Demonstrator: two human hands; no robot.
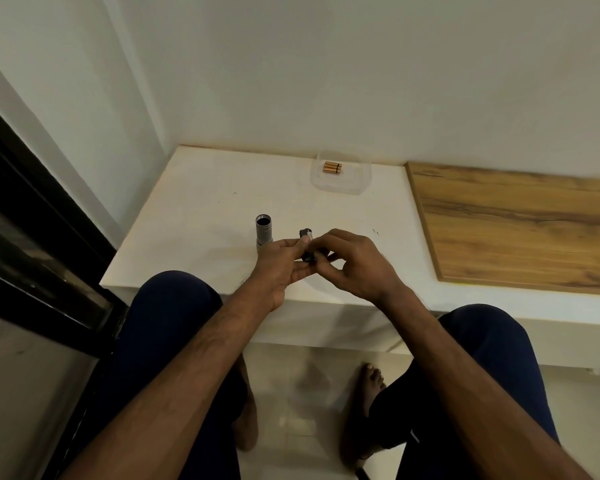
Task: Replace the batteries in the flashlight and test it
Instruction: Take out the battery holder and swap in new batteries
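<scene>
Head view: both hands meet above the near edge of the white table [201, 202]. The left hand [278, 263] and the right hand [355, 266] each pinch a small black battery holder [306, 233] between curled fingers, and its far end pokes out past the fingertips. Just left of it, the grey flashlight tube [264, 230] stands upright on the table, open end up (its base is hidden behind the left hand). Far back by the wall, copper-coloured batteries [332, 167] lie in a clear plastic tub [340, 190]. A wooden panel [516, 223] lies at the right.
</scene>
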